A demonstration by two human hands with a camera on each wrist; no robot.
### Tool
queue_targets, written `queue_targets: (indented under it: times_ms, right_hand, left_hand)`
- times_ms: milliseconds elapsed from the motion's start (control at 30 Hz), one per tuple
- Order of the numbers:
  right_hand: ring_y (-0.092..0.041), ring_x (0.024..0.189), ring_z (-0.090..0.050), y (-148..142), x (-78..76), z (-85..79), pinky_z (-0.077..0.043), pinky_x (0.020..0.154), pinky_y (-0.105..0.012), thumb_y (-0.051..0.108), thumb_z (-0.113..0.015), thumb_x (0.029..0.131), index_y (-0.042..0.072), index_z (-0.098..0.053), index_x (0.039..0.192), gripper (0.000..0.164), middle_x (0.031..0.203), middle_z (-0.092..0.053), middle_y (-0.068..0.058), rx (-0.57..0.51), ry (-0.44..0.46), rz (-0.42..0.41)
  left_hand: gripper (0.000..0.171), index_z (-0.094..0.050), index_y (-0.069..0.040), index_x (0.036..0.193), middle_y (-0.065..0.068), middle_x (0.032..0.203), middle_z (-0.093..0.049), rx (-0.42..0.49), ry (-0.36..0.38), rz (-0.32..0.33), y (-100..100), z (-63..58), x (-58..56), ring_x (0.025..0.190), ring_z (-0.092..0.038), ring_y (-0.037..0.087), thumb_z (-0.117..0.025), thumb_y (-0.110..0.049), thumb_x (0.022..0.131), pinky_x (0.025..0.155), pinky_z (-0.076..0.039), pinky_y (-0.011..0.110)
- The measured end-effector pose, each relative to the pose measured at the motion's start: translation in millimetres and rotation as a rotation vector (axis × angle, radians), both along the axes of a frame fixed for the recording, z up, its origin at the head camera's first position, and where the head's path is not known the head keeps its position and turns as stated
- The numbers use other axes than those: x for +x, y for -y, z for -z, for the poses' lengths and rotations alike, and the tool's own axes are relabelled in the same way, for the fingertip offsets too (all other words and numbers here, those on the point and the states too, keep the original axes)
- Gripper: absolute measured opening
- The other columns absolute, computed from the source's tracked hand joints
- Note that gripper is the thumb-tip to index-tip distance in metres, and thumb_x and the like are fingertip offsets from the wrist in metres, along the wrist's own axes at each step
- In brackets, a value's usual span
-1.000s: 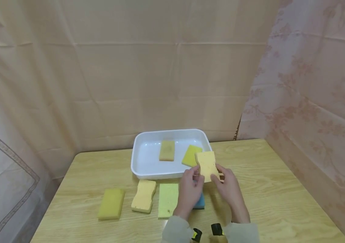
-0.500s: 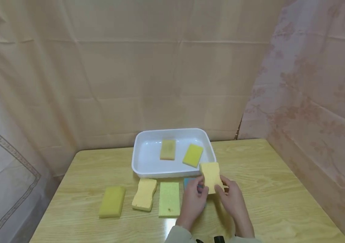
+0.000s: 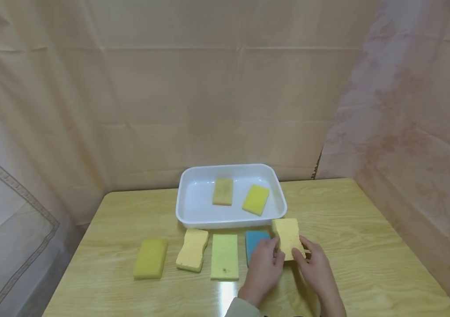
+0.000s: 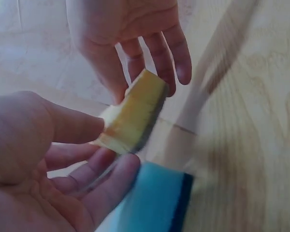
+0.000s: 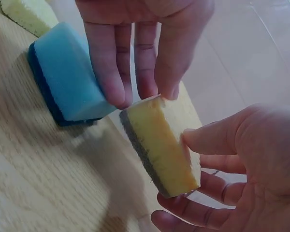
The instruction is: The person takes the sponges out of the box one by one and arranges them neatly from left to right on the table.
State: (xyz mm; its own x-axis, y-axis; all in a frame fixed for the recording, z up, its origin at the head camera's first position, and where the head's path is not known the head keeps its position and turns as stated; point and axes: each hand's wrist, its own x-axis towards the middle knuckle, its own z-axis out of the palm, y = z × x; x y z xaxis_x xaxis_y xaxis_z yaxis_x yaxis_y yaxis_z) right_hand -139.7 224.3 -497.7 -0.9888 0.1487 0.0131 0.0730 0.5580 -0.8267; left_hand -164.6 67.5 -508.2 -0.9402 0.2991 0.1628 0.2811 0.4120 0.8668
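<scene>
Both hands hold one pale yellow sponge with pinched-in sides, raised over the table's right half. My left hand pinches its left edge between thumb and fingers. My right hand grips the right edge, thumb on the upper face. In the right wrist view the sponge shows a dark grey scouring layer underneath. A blue sponge with a darker blue base lies just left of it, partly behind the left hand. The blue sponge also shows below the fingers in the left wrist view.
Left of the blue sponge lie a light green sponge, another waisted yellow sponge and a darker yellow sponge. Behind them a white tray holds a tan sponge and a bright yellow one. Curtains hang behind the wooden table.
The hands have brought the waisted yellow sponge down and toward the right, from overlapping the tray's front right corner to in front of it. The blue sponge shows more now.
</scene>
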Motion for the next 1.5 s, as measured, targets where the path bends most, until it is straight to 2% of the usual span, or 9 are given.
queue_targets:
  times_ms: [167,333,433,600,667,833,1000,1200,1500]
  right_hand:
    - [-0.050,0.119,-0.055,-5.5,1.0,2.5,-0.056,0.091,-0.050,0.014,-0.058,0.104,-0.008,-0.045,0.146,0.050,0.133,-0.048,-0.032,0.022,0.017,0.003]
    - [-0.055,0.124,-0.050,-6.6,0.2,4.3,-0.050,0.097,-0.058,0.013,-0.057,0.104,-0.014,-0.041,0.145,0.052,0.140,-0.044,-0.039,0.079,0.052,0.001]
    - [-0.054,0.125,-0.049,-5.1,-0.6,4.7,-0.048,0.100,-0.058,0.012,-0.055,0.104,-0.013,-0.041,0.146,0.051,0.143,-0.044,-0.038,0.094,0.093,0.013]
    - [-0.050,0.123,-0.052,-2.7,-0.7,4.9,-0.046,0.100,-0.060,0.016,-0.055,0.105,-0.010,-0.043,0.146,0.050,0.143,-0.046,-0.035,0.105,0.160,0.049]
    - [-0.049,0.122,-0.054,-2.5,-0.6,5.3,-0.046,0.099,-0.061,0.018,-0.056,0.105,-0.010,-0.044,0.146,0.051,0.142,-0.047,-0.035,0.112,0.176,0.052]
    - [-0.049,0.120,-0.056,-3.1,-1.5,7.5,-0.047,0.098,-0.060,0.018,-0.056,0.104,-0.012,-0.045,0.144,0.051,0.140,-0.049,-0.036,0.139,0.188,0.047]
    - [-0.048,0.119,-0.058,-3.4,-3.0,8.4,-0.047,0.098,-0.060,0.017,-0.058,0.103,-0.011,-0.048,0.142,0.049,0.139,-0.051,-0.035,0.159,0.182,0.060]
    - [-0.049,0.118,-0.058,-3.9,-2.0,7.5,-0.048,0.097,-0.060,0.016,-0.057,0.103,-0.012,-0.048,0.142,0.049,0.139,-0.051,-0.035,0.155,0.174,0.047]
    - [-0.050,0.120,-0.057,-3.2,-1.8,7.3,-0.048,0.098,-0.059,0.016,-0.057,0.104,-0.013,-0.047,0.142,0.049,0.140,-0.050,-0.035,0.146,0.159,0.042]
  left_hand:
    - [0.040,-0.062,0.008,0.131,0.010,0.105,-0.067,-0.178,-0.072,0.011,-6.0,-7.7,7.3,0.088,-0.061,0.012,-0.070,-0.006,0.094,0.076,-0.055,0.024]
    - [0.036,-0.064,0.010,0.126,0.013,0.100,-0.071,-0.183,-0.049,0.016,-9.9,-10.5,10.9,0.089,-0.068,0.019,-0.070,-0.001,0.092,0.076,-0.057,0.026]
    - [0.033,-0.066,0.009,0.123,0.014,0.100,-0.072,-0.184,-0.044,0.010,-10.9,-11.7,11.9,0.091,-0.070,0.022,-0.070,0.001,0.091,0.076,-0.058,0.027]
    - [0.009,-0.069,0.001,0.099,0.007,0.083,-0.069,-0.191,-0.032,0.036,-11.4,-12.5,12.6,0.075,-0.067,0.016,-0.069,0.003,0.090,0.060,-0.053,0.024]
    - [0.009,-0.069,0.001,0.099,0.007,0.086,-0.070,-0.212,-0.030,0.044,-11.9,-12.4,13.4,0.076,-0.067,0.016,-0.070,0.002,0.091,0.061,-0.054,0.024]
    - [0.026,-0.070,0.004,0.118,0.012,0.104,-0.072,-0.292,-0.047,0.048,-13.8,-11.7,14.8,0.094,-0.070,0.023,-0.070,-0.002,0.092,0.076,-0.059,0.029]
    - [0.019,-0.071,0.001,0.111,0.007,0.090,-0.067,-0.336,-0.057,0.065,-14.9,-10.7,14.7,0.082,-0.069,0.020,-0.069,-0.002,0.092,0.067,-0.056,0.027]
    - [0.016,-0.070,-0.002,0.109,0.006,0.090,-0.065,-0.370,-0.034,0.075,-16.3,-12.5,15.0,0.078,-0.069,0.021,-0.068,-0.004,0.093,0.064,-0.056,0.028]
    - [0.027,-0.067,0.000,0.121,0.009,0.101,-0.068,-0.377,-0.033,0.080,-14.3,-10.8,15.5,0.089,-0.069,0.024,-0.068,-0.007,0.095,0.074,-0.058,0.032]
